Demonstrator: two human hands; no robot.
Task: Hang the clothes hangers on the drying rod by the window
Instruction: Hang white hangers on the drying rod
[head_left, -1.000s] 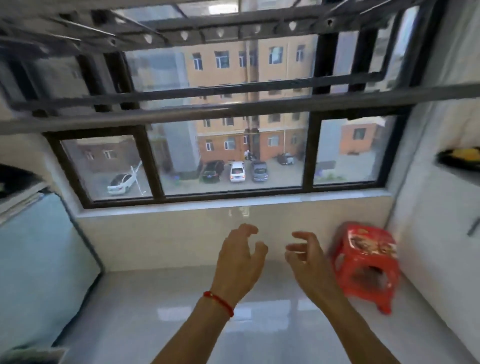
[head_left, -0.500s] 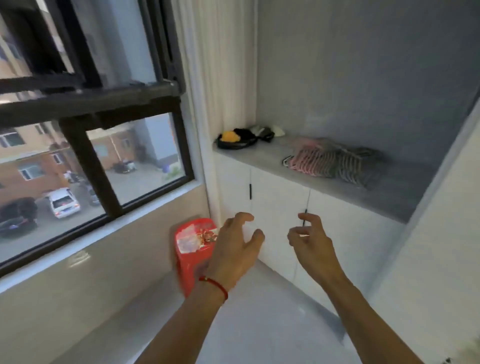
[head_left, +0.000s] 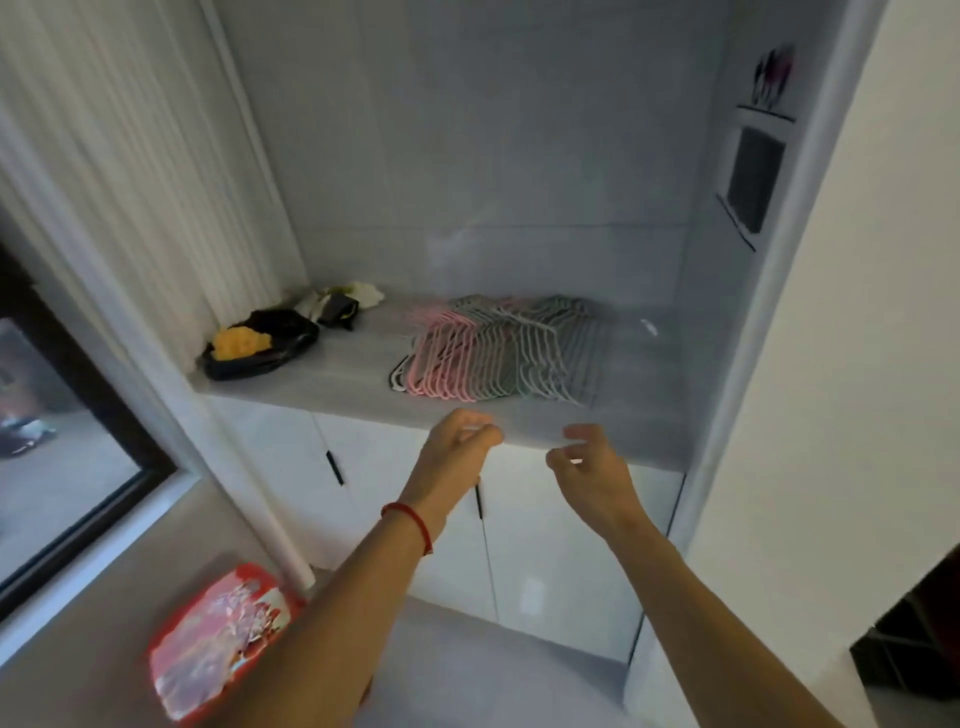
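A fanned stack of pink, grey and pale green clothes hangers (head_left: 493, 353) lies flat on the grey countertop (head_left: 343, 379) of a white cabinet in an alcove. My left hand (head_left: 457, 452), with a red string on its wrist, hovers just in front of the counter's front edge, fingers loosely curled and holding nothing. My right hand (head_left: 589, 467) hangs beside it at the same height, also loosely curled and empty. Both hands are short of the hangers and apart from them. The drying rod is out of view.
A black bag with something yellow (head_left: 254, 345) and a small dark and white bundle (head_left: 340, 304) sit at the counter's left end. A red plastic stool (head_left: 218, 639) stands on the floor at lower left. A white curtain (head_left: 130, 171) and window (head_left: 52, 467) are left.
The view has swung right from the window and drying rods to the alcove counter. Both hands stayed raised and empty and now are close to the counter edge.
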